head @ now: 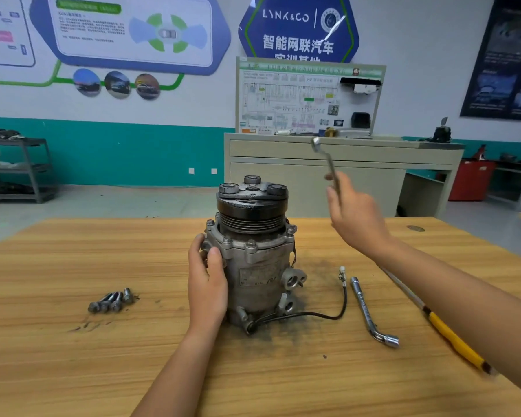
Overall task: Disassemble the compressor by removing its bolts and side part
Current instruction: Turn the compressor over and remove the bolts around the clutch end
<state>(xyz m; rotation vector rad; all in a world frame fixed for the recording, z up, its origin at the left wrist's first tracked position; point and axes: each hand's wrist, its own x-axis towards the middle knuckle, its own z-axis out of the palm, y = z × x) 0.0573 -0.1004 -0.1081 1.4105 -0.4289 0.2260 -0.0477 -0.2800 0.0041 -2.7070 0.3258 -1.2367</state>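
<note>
**Compressor** (253,260): stands upright at the centre of the wooden counter (73,356), pulley end (251,206) uppermost. Grey grit lies on the boards around its base. Flange bolts (251,244) are seated around the upper collar.

**Left hand** (206,275): clamped on the housing at its 9 o'clock side. The thumb lies across the front below the flange and the fingers wrap out of sight behind.

**Right hand** (355,215): motion-blurred and raised clear of the unit at 2 o'clock. It is closed round the shank of a bent socket wrench (329,161). The socket end points up in the air and touches nothing.

**Loose bolts** (112,300): bunched together on the counter at 8 o'clock, well apart from the unit.

**Black cable** (313,315): runs from the base out toward 4 o'clock, with its connector end on the boards.

**Second L-shaped wrench** (366,310): lies just beyond the cable at 4 o'clock, socket end toward the viewer.

**Yellow-handled screwdriver** (456,340): lies farther out on the same bearing, partly under the right forearm.
</note>
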